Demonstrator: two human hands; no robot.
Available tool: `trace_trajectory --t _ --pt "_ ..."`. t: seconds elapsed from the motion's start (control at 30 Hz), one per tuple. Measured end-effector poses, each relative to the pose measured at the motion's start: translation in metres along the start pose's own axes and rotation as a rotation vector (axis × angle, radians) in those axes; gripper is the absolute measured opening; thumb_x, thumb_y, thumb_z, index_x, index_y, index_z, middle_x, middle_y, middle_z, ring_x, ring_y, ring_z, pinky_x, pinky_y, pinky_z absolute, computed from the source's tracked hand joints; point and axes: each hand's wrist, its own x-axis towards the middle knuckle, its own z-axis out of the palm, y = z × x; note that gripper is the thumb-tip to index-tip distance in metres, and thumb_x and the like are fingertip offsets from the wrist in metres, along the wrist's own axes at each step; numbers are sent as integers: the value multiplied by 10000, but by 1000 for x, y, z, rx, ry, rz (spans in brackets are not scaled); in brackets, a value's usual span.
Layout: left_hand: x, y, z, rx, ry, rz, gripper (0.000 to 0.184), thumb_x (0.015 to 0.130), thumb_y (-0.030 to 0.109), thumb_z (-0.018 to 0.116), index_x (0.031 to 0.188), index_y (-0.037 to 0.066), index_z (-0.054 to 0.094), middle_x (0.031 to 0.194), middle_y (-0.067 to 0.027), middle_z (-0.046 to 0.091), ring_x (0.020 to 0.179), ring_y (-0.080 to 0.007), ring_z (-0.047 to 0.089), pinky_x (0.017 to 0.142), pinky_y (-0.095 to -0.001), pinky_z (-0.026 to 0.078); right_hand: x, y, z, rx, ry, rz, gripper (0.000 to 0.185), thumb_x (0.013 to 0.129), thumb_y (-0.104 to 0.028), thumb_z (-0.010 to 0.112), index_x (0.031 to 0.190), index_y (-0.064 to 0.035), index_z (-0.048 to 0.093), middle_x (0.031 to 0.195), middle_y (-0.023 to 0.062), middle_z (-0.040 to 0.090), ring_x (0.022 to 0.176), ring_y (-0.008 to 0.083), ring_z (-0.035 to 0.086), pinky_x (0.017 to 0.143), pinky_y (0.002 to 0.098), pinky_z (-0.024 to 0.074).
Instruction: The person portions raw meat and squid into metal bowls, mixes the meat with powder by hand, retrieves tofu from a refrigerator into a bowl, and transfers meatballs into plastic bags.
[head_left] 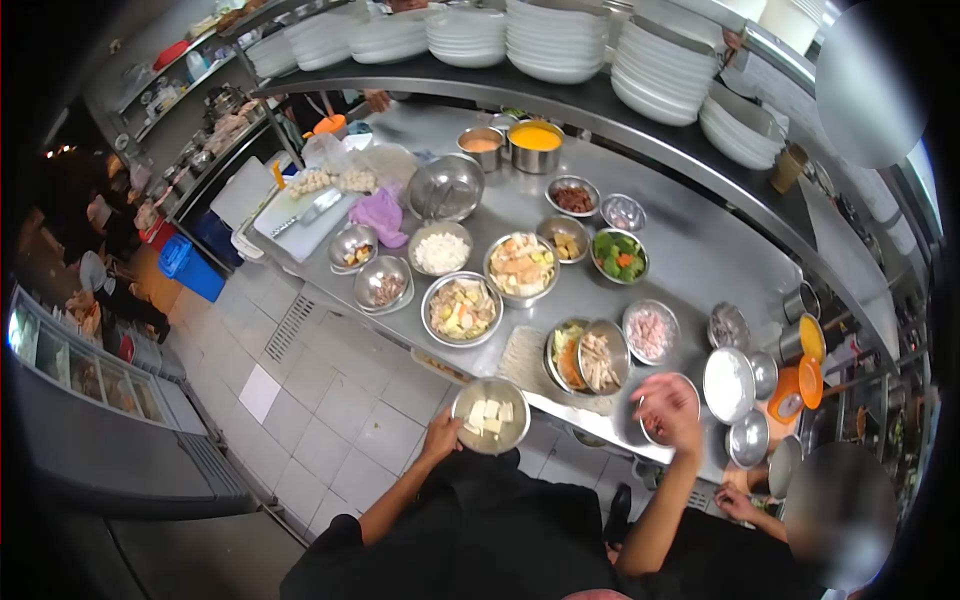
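My left hand (442,437) grips the rim of a metal bowl (491,415) with pale, blocky pieces in it, held off the table's front edge. Blurred by motion, my right hand (668,412) is over a metal bowl of reddish pieces (655,428) near the table edge; its fingers are smeared. Left of it, a bowl of pale strips (602,362) overlaps a bowl of green and orange vegetables (567,357), beside a light cloth (527,358). Just behind stands a bowl of pink pieces (651,332).
Many food bowls stand on the steel table (420,130). Stacked white dishes (557,40) fill the shelf above. A chopping board (305,222) lies at the left. A co-worker's hand (738,503) is at the right; another person (110,285) stands far left.
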Motion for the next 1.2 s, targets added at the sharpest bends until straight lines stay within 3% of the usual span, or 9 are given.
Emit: trace_trajectory --t 0.2,0.43,0.53,0.63,0.77,0.9,0.97,1.13,1.2 --pt "-1 20 -2 66 -105 50 311 837 153 452 1089 24 579 684 -80 573 488 -133 512 432 -275 417 -13 92 76 198 -56 341 315 862 -121 610 1146 -19 520 921 114 650 713 157 628 625 275 509" --pt "37 44 -40 172 -137 261 270 831 193 494 970 -23 577 835 -197 600 782 -306 569 738 -388 441 -11 161 69 252 541 410 449 900 -347 567 1207 -38 458 1038 163 617 847 207 635 693 300 516" --pt "48 75 -68 33 -22 203 266 824 205 513 942 -22 585 794 -139 590 800 -274 561 728 -372 436 -4 103 67 -40 679 347 381 892 -329 590 1101 -14 544 859 60 621 801 119 611 653 238 474" --pt "50 120 -94 -103 -3 167 262 805 184 499 993 30 598 769 -53 564 594 -123 531 443 -254 401 29 74 39 -402 790 48 288 894 -235 591 1036 16 577 866 68 640 780 93 591 690 221 472" --pt "74 134 -123 -199 218 221 273 788 179 494 994 20 576 745 -42 563 532 -102 511 385 -221 347 115 15 35 24 648 -73 303 882 -222 607 1071 12 570 898 98 649 831 151 629 701 249 495" --pt "77 151 -160 -213 242 235 280 774 185 497 995 27 567 756 -45 566 544 -116 524 396 -225 343 131 75 -68 -954 1181 274 505 788 -341 652 1100 46 562 956 221 646 862 299 642 758 356 491" --pt "81 152 -178 -212 275 204 273 774 182 494 986 25 563 740 -44 557 530 -111 509 393 -224 332 125 95 -96 -937 751 793 400 723 -264 612 921 84 624 976 267 618 936 380 617 791 399 500" --pt "103 142 -209 -233 415 125 247 776 166 484 963 22 553 702 -40 536 499 -99 470 383 -223 305 148 192 -165 -1486 669 599 280 733 -207 563 848 27 665 903 225 646 848 375 643 761 418 517" --pt "105 157 -206 -292 393 167 211 776 154 484 931 28 549 700 -38 536 489 -98 459 383 -227 303 143 208 -187 -1602 590 456 197 720 -182 597 790 -17 679 796 170 670 711 338 656 617 394 532"
